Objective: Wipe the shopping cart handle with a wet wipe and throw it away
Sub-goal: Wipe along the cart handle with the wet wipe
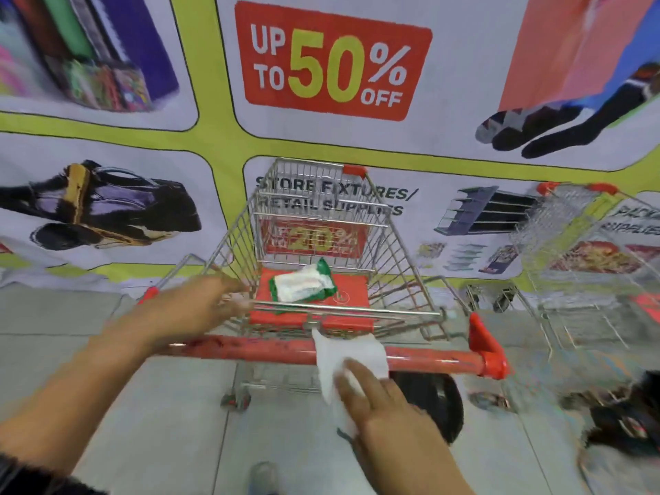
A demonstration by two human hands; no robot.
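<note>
A wire shopping cart [396,251] stands in front of me with a red handle [435,359] running left to right. A white wet wipe [343,355] is draped over the handle near its middle. My right hand [385,409] presses on the wipe's lower part, fingers spread over it. My left hand [193,309] reaches over the handle's left part toward the cart's child seat, blurred, fingers apart near the wire edge. A green and white wipes pack [303,284] lies on the red seat flap [350,301].
A second wire cart [578,244] stands at the right. A large sale banner [335,62] covers the wall behind the carts. A round black bin [432,401] sits on the tiled floor under the handle. Dark blurred shapes lie at the lower right.
</note>
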